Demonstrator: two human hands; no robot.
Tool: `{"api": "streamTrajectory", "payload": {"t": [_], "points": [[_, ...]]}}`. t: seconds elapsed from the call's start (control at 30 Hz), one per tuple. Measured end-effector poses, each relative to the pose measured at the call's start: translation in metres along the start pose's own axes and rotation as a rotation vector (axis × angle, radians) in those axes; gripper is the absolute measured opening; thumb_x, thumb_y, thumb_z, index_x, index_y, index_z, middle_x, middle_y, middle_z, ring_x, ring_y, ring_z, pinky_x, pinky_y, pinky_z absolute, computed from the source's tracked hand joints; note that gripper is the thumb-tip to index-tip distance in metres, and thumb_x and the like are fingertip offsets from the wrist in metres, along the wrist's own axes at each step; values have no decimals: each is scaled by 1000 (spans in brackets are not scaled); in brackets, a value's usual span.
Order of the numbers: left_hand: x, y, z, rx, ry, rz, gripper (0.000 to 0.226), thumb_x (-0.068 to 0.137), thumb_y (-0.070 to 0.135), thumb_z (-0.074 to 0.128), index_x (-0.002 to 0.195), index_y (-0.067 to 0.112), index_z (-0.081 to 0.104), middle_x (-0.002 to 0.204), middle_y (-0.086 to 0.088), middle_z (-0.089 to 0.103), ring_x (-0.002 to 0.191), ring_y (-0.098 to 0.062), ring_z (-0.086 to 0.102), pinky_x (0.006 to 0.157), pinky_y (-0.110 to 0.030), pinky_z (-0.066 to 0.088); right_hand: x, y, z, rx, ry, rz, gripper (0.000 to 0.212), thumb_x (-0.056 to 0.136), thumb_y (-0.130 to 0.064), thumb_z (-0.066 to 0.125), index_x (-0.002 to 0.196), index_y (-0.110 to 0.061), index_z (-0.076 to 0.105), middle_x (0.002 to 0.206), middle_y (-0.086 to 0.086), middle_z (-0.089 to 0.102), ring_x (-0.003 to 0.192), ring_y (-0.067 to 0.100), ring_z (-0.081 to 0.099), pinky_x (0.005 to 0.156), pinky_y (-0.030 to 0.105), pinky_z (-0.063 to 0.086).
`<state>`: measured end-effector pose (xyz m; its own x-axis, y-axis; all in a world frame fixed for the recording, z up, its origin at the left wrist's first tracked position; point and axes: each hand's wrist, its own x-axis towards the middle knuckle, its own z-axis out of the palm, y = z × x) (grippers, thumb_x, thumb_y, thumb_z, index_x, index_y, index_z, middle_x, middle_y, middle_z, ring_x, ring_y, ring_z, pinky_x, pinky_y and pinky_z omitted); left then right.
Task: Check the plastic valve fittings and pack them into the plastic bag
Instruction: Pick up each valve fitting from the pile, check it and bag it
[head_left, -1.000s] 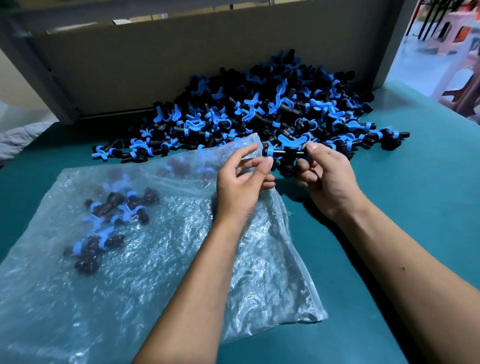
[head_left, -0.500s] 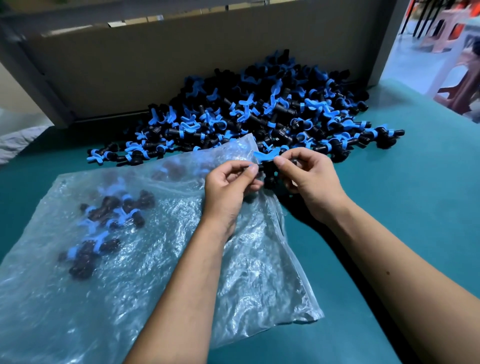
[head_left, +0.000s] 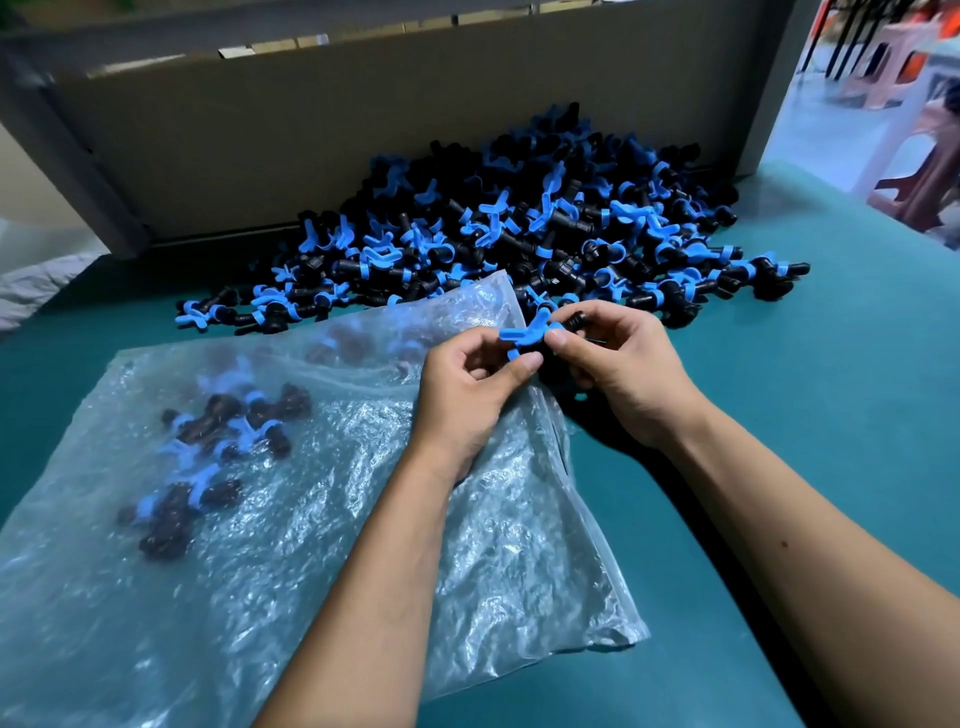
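Observation:
One black valve fitting with a blue handle (head_left: 527, 335) is held between both hands just above the bag's mouth. My left hand (head_left: 467, 389) pinches its left end with thumb and forefinger. My right hand (head_left: 623, 369) grips its right, black end. A big pile of black and blue fittings (head_left: 519, 234) lies behind the hands. The clear plastic bag (head_left: 311, 519) lies flat at the left, with several fittings (head_left: 208, 457) inside it.
The teal table (head_left: 779, 415) carries everything. A cardboard wall (head_left: 311, 130) stands right behind the pile. Plastic stools (head_left: 924, 171) show on the floor past the table's far right corner. A white cloth (head_left: 36, 280) lies at the left edge.
Both hands have drawn the fitting away from the pile, toward me and a little left. My left hand went from touching it with loose fingers to pinching it.

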<state>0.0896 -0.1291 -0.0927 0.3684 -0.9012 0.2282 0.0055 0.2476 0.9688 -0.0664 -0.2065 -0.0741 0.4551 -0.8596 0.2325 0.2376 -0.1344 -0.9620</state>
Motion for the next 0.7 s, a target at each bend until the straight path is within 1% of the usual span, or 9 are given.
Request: {"api": "streamTrajectory", "payload": {"t": [0.07, 0.13, 0.2, 0.27, 0.33, 0.4, 0.5, 0.6, 0.7], "points": [[1, 1, -3, -21, 39, 3, 14, 80, 13, 84, 85, 23, 75, 83, 0, 77, 74, -9, 69, 67, -20, 54, 2, 1, -1, 39, 76, 14, 3, 89, -12, 75, 89, -14, 73, 70, 9, 54, 55, 11, 42, 50, 21, 34], [2, 2, -6, 8, 71, -1, 15, 79, 16, 85, 80, 25, 73, 74, 3, 72, 66, -6, 62, 58, -18, 51, 5, 2, -5, 95, 188, 31, 3, 90, -12, 73, 88, -14, 73, 66, -2, 59, 55, 8, 44, 53, 20, 36], [2, 4, -5, 22, 72, -4, 14, 78, 20, 86, 78, 26, 73, 71, 3, 71, 63, -7, 60, 55, -20, 50, 7, 3, -7, 99, 269, 22, 3, 91, -14, 74, 92, -12, 72, 63, -7, 58, 55, 8, 46, 55, 22, 38], [1, 4, -2, 24, 106, -12, 14, 77, 24, 87, 76, 26, 72, 69, 4, 69, 63, -9, 60, 57, -23, 49, 7, 5, -5, 61, 315, -15, 17, 90, -15, 75, 103, -9, 66, 62, -7, 59, 55, 11, 48, 54, 23, 42], [1, 4, 2, 16, 196, -37, 18, 75, 32, 87, 74, 25, 71, 69, 0, 69, 66, -14, 59, 63, -30, 48, 5, 4, -2, -51, 287, -73, 26, 88, -17, 78, 106, -11, 60, 69, -4, 63, 59, 14, 54, 55, 25, 45], [1, 5, 5, -7, 271, -67, 21, 74, 36, 88, 73, 23, 71, 73, -6, 71, 68, -18, 61, 69, -35, 48, 1, 3, 3, -282, 142, -175, 29, 84, -20, 82, 103, -13, 62, 83, 1, 67, 72, 14, 61, 63, 27, 51], [0, 10, 9, -71, 310, -69, 19, 81, 28, 86, 71, 19, 73, 71, -9, 73, 63, -15, 65, 63, -29, 54, -3, 4, 10, -533, -21, -292, 39, 76, -22, 89, 105, -17, 64, 97, -7, 69, 88, 7, 63, 78, 19, 51], [-2, 15, 14, -57, 298, -48, 20, 87, 22, 83, 77, 11, 70, 73, -9, 75, 66, -17, 70, 67, -31, 59, -3, 3, 8, -526, 41, -311, 39, 74, -21, 91, 104, -17, 66, 95, -8, 70, 81, 11, 64, 76, 20, 52], [-3, 22, 19, -35, 275, -8, 28, 93, 26, 76, 84, 1, 67, 75, -12, 74, 70, -19, 70, 69, -34, 59, -1, 4, 6, -420, 81, -243, 26, 82, -15, 84, 103, -16, 69, 93, -4, 73, 77, 15, 67, 72, 25, 55]]}}
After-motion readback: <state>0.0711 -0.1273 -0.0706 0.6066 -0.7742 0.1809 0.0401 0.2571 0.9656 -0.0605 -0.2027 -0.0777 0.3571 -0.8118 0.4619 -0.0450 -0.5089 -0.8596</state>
